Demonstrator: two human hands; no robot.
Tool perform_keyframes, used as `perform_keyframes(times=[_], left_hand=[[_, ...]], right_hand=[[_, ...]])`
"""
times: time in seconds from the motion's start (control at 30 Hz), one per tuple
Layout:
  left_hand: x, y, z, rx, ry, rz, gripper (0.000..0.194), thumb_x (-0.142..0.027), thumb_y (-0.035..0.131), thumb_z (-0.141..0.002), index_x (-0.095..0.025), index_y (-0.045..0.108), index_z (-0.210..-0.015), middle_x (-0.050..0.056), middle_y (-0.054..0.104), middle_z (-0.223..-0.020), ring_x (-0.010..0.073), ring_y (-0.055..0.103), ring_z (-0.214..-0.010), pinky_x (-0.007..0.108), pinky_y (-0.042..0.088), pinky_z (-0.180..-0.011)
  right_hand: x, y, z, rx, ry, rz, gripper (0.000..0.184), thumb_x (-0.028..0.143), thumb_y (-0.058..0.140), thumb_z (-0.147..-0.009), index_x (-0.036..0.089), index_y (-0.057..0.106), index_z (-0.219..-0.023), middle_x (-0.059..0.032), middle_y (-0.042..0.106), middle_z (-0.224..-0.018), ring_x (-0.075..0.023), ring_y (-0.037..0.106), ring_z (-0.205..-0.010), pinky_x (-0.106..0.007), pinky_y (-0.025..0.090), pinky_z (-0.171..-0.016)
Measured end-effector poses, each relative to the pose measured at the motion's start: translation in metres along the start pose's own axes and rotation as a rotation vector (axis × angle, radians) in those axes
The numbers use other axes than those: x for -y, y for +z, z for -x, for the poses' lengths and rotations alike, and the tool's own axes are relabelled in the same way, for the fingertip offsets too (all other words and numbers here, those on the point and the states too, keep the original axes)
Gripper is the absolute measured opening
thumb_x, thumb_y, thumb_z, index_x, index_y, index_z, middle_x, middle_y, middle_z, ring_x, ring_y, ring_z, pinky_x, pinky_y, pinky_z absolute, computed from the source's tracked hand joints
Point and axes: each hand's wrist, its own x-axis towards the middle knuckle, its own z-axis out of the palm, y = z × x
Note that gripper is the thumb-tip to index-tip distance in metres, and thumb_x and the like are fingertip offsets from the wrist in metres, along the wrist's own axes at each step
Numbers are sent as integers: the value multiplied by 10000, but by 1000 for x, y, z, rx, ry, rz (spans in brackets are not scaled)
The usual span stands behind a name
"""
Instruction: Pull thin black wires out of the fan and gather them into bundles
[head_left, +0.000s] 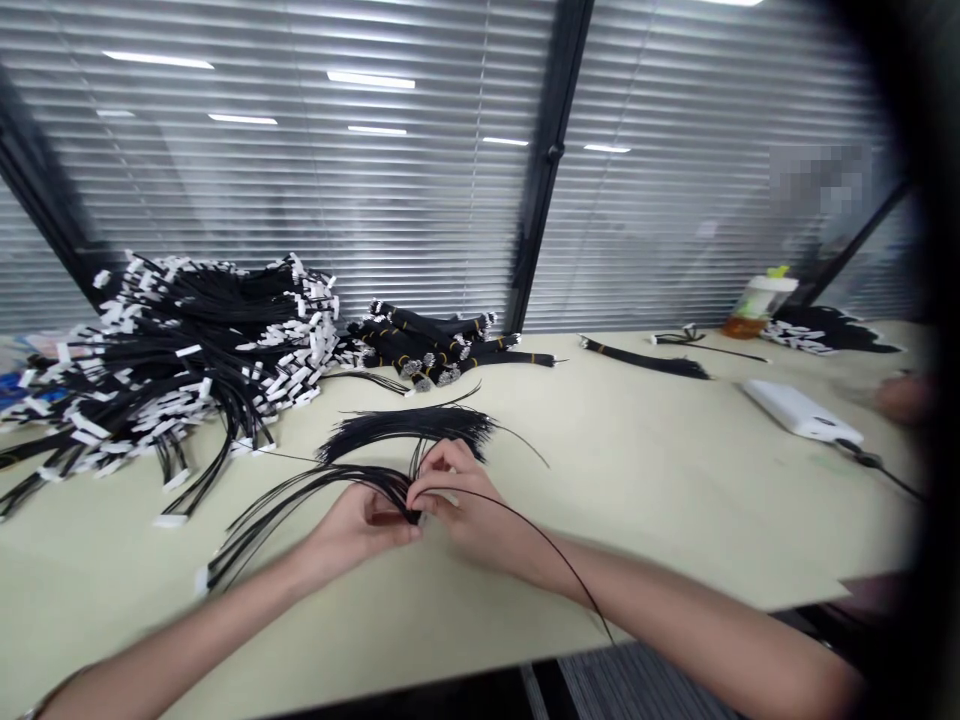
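Observation:
My left hand (360, 525) and my right hand (457, 505) meet at the middle of the table, both pinched on a bunch of thin black wires (300, 495). The bunch fans out to the left toward a white connector (201, 580). One single black wire (540, 545) arcs from my right fingers down over my right forearm to the table's front edge. Just behind my hands lies a loose fan of black wires (409, 428).
A big heap of black cables with white connectors (172, 350) fills the left of the pale table (637, 470). Tied black bundles (427, 345) lie behind. Further right lie another bundle (645, 362), a white box (799, 410) and a lidded jar (757, 305). Another person's hand (904, 398) shows at the far right.

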Motion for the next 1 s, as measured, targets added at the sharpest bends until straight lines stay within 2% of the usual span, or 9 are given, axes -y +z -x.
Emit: perform_keyframes(times=[0.1, 0.5, 0.77, 0.87, 1.0], left_hand=[[0, -1, 0, 12, 10, 17, 259, -215, 752, -671, -160, 626, -890, 38, 642, -930, 181, 600, -897, 278, 481, -812], [-5, 1, 1, 46, -20, 78, 264, -195, 762, -653, -141, 621, -869, 23, 624, -867, 158, 569, -832, 238, 444, -735], [-3, -3, 1, 100, -9, 56, 258, -197, 727, -707, -145, 609, -930, 36, 627, -934, 167, 567, -891, 254, 443, -789], [-3, -4, 0, 99, -16, 22, 294, -228, 709, -733, -157, 585, -990, 39, 618, -939, 172, 558, -905, 287, 438, -836], [-8, -3, 1, 77, -40, -37, 308, -276, 721, -723, -163, 563, -961, 30, 593, -927, 175, 553, -913, 274, 441, -817]], right_hand=[[2, 2, 1, 44, 25, -40, 194, 58, 507, -847, 202, 619, -781, -27, 515, -904, -148, 452, -918, -307, 413, -814], [-4, 8, 3, 20, -45, -60, 218, 14, 487, -813, 192, 609, -793, -31, 519, -880, -155, 443, -893, -305, 402, -793], [-4, 6, 3, 83, 3, -80, 120, 108, 508, -840, 186, 594, -811, -32, 536, -897, -158, 456, -915, -311, 398, -830], [-5, 5, 0, 84, 78, -214, 70, 216, 535, -861, 182, 595, -849, -24, 560, -876, -146, 497, -884, -295, 413, -806], [-16, 2, -9, 82, 267, -560, 228, 368, 510, -886, 155, 575, -835, -7, 545, -731, -103, 514, -664, -246, 414, -637]])
